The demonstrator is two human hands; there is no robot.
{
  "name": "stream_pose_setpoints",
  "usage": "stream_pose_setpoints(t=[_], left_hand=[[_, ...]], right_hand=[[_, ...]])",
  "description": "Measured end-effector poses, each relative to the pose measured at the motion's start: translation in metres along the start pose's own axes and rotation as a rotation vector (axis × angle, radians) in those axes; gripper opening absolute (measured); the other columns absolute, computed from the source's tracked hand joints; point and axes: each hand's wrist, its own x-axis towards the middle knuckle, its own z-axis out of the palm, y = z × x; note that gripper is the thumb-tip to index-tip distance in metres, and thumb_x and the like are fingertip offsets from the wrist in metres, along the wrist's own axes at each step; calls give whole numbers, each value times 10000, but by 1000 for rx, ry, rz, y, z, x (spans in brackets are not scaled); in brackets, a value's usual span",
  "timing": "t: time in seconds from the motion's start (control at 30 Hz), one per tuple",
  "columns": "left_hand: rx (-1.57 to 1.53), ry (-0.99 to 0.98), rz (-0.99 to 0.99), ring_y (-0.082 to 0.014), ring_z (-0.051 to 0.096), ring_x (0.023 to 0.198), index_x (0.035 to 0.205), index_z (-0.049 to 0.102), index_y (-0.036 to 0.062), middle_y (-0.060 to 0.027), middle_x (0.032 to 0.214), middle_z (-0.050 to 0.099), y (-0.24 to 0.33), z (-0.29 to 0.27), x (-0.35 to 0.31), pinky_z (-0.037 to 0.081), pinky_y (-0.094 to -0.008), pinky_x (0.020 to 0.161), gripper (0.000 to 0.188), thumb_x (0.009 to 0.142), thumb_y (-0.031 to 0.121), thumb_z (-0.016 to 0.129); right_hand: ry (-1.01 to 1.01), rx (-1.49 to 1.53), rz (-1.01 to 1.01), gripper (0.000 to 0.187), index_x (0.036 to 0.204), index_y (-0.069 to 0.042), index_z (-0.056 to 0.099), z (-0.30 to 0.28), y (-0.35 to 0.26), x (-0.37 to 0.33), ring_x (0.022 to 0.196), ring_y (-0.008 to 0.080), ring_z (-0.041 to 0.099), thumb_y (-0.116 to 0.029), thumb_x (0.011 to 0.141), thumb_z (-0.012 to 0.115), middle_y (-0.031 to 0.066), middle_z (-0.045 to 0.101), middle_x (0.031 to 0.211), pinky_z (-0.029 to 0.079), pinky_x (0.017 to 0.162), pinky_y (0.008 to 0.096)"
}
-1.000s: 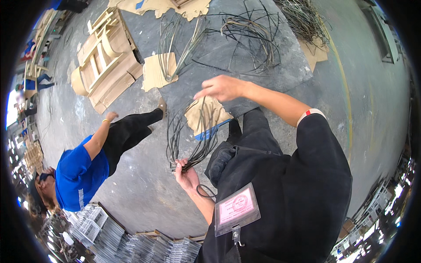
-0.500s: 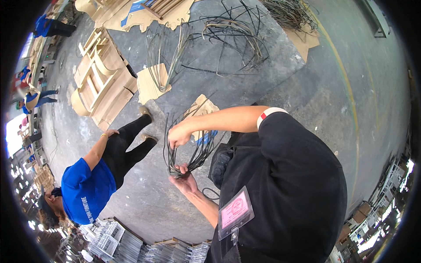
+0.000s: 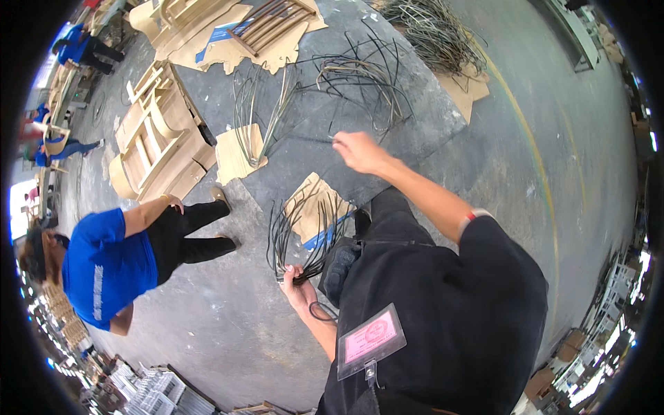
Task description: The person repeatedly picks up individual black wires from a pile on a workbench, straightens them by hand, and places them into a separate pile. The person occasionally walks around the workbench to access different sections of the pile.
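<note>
My left hand (image 3: pixel 297 283) is closed around the lower end of a bundle of dark, flexible, cord-like strands (image 3: pixel 278 235). The strands fan upward in loops in front of my body. My right hand (image 3: pixel 360 153) is stretched out ahead, away from the bundle, with its fingers pinched together. A thin dark strand (image 3: pixel 304 139), blurred, runs leftward from those fingertips. Another thin loop of strand (image 3: pixel 319 312) hangs by my left wrist. Beneath the bundle lies a cardboard piece (image 3: pixel 304 220) with a blue edge.
More strands (image 3: pixel 249 131) rest on cardboard ahead, beside a loose tangle (image 3: pixel 360 76) and a larger pile (image 3: pixel 432 31). Wooden furniture parts (image 3: pixel 155 131) lie at the left. A person in a blue shirt (image 3: pixel 111 263) stands close on my left; others are farther off.
My right hand has left the bundle and moved forward and right, drawing a thin strand. My left hand keeps its hold on the bundle. The nearby person's arm has shifted.
</note>
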Motion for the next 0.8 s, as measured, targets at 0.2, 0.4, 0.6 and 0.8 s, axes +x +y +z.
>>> stream_pose_setpoints(t=[0.2,0.4,0.6,0.8], left_hand=[[68,75,-36,-138,517,720,879,613,33,-23,761,557,-2,-5,-4,447,-292,732,102,852,13,709],[-35,18,-11,-149,536,769,932,627,26,-34,817,588,-7,-10,0,461,-312,834,93,901,62,707],[-132,5,21,-179,564,888,1042,630,53,-31,899,607,-16,7,-2,443,-346,905,172,965,188,704],[-238,-45,-15,-200,569,1245,1326,559,23,-86,1327,599,-16,25,-4,442,-378,1121,634,957,530,653]], right_hand=[[714,1010,436,191,1096,-94,681,-132,177,-10,644,94,510,-256,1040,597,-37,573,793,476,599,276],[365,1406,691,192,1106,-42,671,-86,236,-30,502,44,306,-194,1045,571,-73,357,670,281,446,247],[-39,1150,106,185,1129,-72,681,-14,-53,-19,597,49,505,-211,1030,611,-45,543,734,469,562,249],[-211,501,-565,218,1081,-53,669,93,-201,-96,1160,347,546,-222,946,652,129,605,1086,430,988,441]])
